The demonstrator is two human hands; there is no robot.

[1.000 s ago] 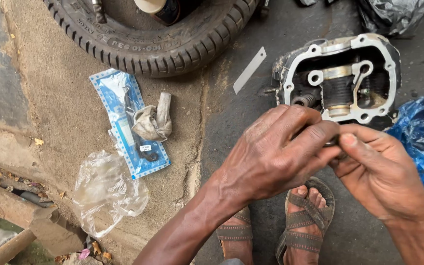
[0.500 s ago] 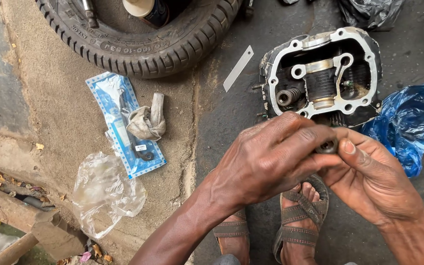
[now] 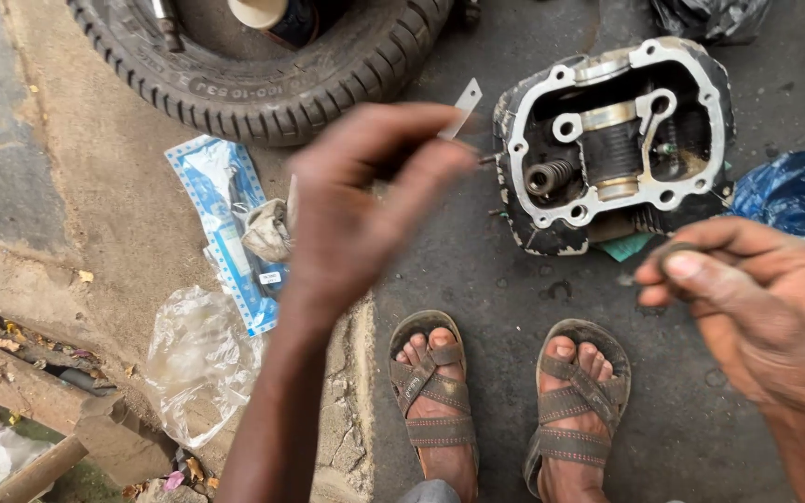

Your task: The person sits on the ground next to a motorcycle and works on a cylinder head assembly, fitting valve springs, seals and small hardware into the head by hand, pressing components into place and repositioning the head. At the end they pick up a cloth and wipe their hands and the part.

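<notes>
The hands have parted: left hand (image 3: 356, 214) loosely curled near the tyre (image 3: 272, 84); right hand (image 3: 747, 298) pinches a small dark ring (image 3: 677, 250) below the grimy cylinder head (image 3: 617, 140).

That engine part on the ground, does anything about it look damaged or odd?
The engine cylinder head sits tilted on the bare pavement, its cover off, leaving spring and rocker parts exposed. Its outer edges look chipped and grimy. A thin metal strip lies loose beside it.
</notes>
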